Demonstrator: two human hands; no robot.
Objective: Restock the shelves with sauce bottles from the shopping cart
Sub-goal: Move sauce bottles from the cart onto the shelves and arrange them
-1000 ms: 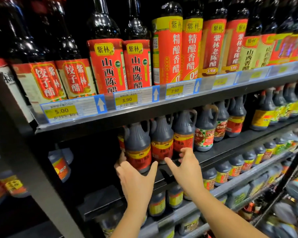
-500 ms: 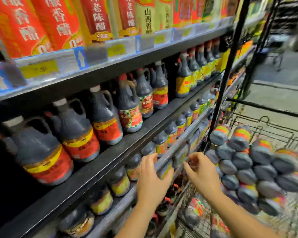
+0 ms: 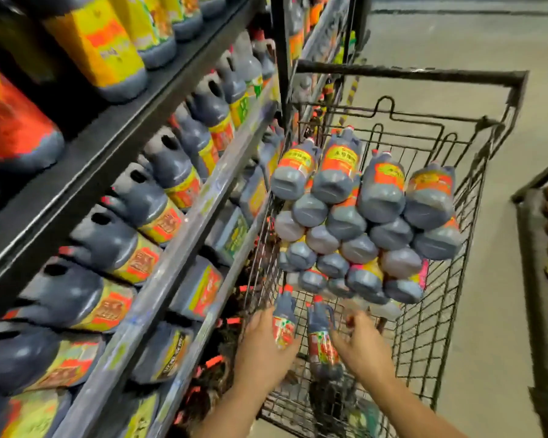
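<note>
Head view: 1 second earlier both hands had been spread at the middle shelf, settling a jug in its row, and they held nothing. Half a second on, they had dropped toward the cart. By this moment the view had swung down and right, and the shelves ran along the left while the cart filled the middle.

The left hand had reached in at the cart's near left corner. Its grip was closed round the lower part of a small bottle, which stood upright with its red cap on top. The right hand was just beside a second bottle with its fingers loosely spread. Blur hid whether that grip had closed or was only touching.

Behind them, a stack of bottles lay on their sides across the middle of the cart, bases toward the camera.

In my judgement, 1 placement was done and the next pick-up had begun, with plenty of stock left to move.
</note>
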